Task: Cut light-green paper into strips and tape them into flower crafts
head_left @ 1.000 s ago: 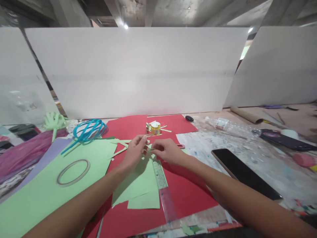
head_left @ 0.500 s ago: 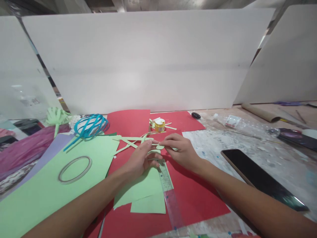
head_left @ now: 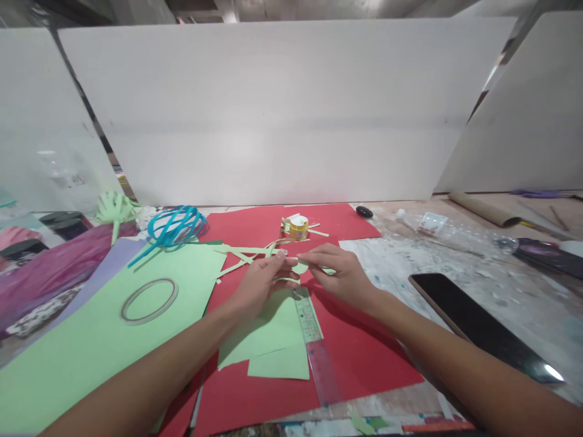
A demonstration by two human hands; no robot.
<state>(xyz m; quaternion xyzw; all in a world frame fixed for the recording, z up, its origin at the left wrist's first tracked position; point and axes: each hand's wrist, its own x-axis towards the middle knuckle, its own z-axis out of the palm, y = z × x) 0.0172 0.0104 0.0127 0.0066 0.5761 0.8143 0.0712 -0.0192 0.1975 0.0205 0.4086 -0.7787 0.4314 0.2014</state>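
My left hand (head_left: pixel 265 280) and my right hand (head_left: pixel 342 274) meet over the red paper (head_left: pixel 364 346). Between their fingertips is a small light green paper piece (head_left: pixel 301 267), pinched from both sides. The fingers partly cover it, so its full shape is hidden. Below the hands lie light green paper sheets (head_left: pixel 268 331) and a clear ruler (head_left: pixel 310 318). Several light green paper strips (head_left: pixel 241 258) are strewn just left of the left fingers. A small open jar with a yellow label (head_left: pixel 299 229) stands beyond the hands.
At left, a tape roll (head_left: pixel 173 296) rests on a large green sheet (head_left: pixel 86 358), near a blue paper-strip form (head_left: pixel 175 227) and a green paper form (head_left: pixel 115 209). A phone (head_left: pixel 478 325) and plastic bottle (head_left: pixel 455 230) lie at right. White boards (head_left: pixel 273 115) stand behind.
The view has turned a little left, so things sit further right in the picture. Both hands stay together at the green paper piece, with small finger shifts.
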